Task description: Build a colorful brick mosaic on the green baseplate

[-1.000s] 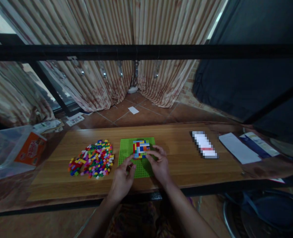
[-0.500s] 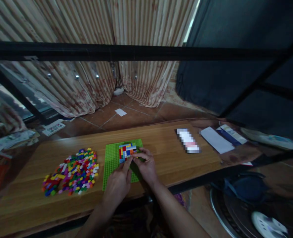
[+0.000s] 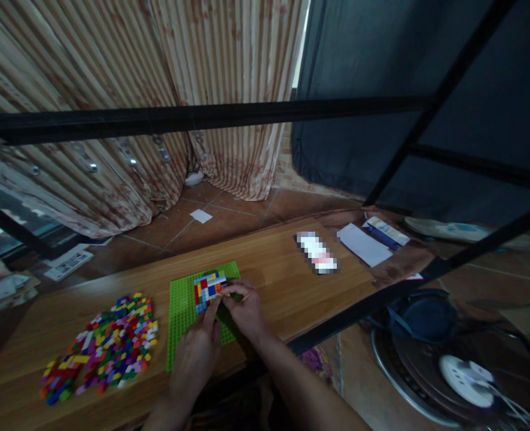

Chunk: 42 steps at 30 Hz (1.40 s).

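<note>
A green studded baseplate [image 3: 177, 317] lies on the wooden table, bearing a flat patch of toy building bricks [image 3: 207, 287] in red, blue, yellow and white. My left hand [image 3: 197, 347] reaches over the plate's near part, closed with its fingertips at the near right edge of the patch. From the right, my right hand [image 3: 246, 306] bends its fingers to the same spot, index finger and thumb close together. The fingertips of both hands meet there. Whatever is between them is hidden or too small to make out.
A heap of loose mixed bricks [image 3: 116, 344] lies left of the plate. A phone [image 3: 316, 252], blurred out, is on the table's right part, with white paper [image 3: 364, 244] beyond it. A dark metal bar [image 3: 166, 120] crosses beyond the table. A power strip [image 3: 466, 380] sits lower right.
The view has turned to the right and tilted, so the table and its things appear further left. Both hands stay at the same edge of the brick patch.
</note>
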Tool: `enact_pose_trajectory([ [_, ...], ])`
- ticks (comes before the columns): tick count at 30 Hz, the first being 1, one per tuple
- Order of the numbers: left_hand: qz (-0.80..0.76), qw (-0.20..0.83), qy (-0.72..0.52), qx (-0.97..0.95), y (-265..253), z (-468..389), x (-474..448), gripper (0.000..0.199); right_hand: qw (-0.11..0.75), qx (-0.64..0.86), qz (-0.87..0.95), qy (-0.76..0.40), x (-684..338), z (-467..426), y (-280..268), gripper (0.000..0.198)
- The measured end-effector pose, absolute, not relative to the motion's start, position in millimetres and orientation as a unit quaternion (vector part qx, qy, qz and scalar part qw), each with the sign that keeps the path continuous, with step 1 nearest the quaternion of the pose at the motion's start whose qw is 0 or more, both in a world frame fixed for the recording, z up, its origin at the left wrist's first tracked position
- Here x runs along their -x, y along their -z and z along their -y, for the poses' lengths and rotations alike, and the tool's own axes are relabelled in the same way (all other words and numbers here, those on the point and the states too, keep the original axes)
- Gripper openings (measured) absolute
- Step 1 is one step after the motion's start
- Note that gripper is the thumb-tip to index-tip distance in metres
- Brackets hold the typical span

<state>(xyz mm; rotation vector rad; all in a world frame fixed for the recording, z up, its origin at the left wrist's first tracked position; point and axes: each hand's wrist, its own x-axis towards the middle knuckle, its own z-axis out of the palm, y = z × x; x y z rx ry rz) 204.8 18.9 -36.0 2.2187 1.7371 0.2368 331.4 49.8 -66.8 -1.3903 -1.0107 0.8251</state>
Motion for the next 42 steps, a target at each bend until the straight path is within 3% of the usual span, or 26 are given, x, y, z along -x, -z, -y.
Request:
enact_pose_trajectory([
  [12, -0.624, 0.159, -0.057, -0.763, 29.4, -19.2, -211.2, 0.054, 0.58, 0.598, 0.443, -0.331, -325.7, -54.2, 70.1, 0.02],
  [33, -0.606, 0.204, -0.171, -0.75, 24.2, -19.1, -208.5, 0.05, 0.566, 0.593, 0.469, -0.328, -330.3, -58.0, 65.9, 0.017],
  [42, -0.558, 0.337, -0.359, -0.667, 43.8, -16.1, -199.7, 0.041, 0.591, 0.566, 0.461, -0.343, -348.3, -36.1, 65.6, 0.023],
])
